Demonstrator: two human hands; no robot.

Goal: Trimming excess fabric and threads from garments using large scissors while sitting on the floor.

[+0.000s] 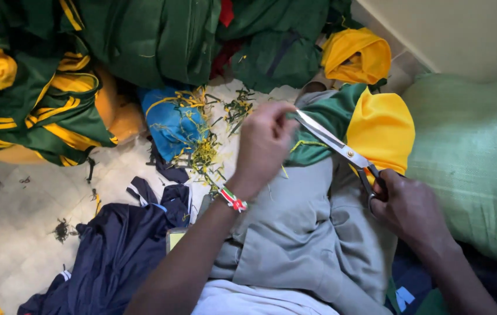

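Pinching at the edge of the green and yellow garment, the left hand has its fingers bunched tight on the fabric or a loose thread there, right at the scissor tip; which of the two, I cannot tell. That grip looks meant to pull the spot taut and lift it clear, so the blades meet only what sticks out. Over on the other side, the right hand is threaded through the dark handles of the scissors, fingers closed around the loops, and the long silver blades lie almost together, angled up toward the left hand.

The garment lies draped over the person's lap, on grey trousers, close under the eyes. It is deep green with a broad bright yellow panel, folded over itself, with thin yellow-green threads trailing from its hem.

Thread trimmings litter the pale floor beside a blue cloth. More green and yellow garments are heaped at left, a navy garment lies below, and a green woven sack sits at right.
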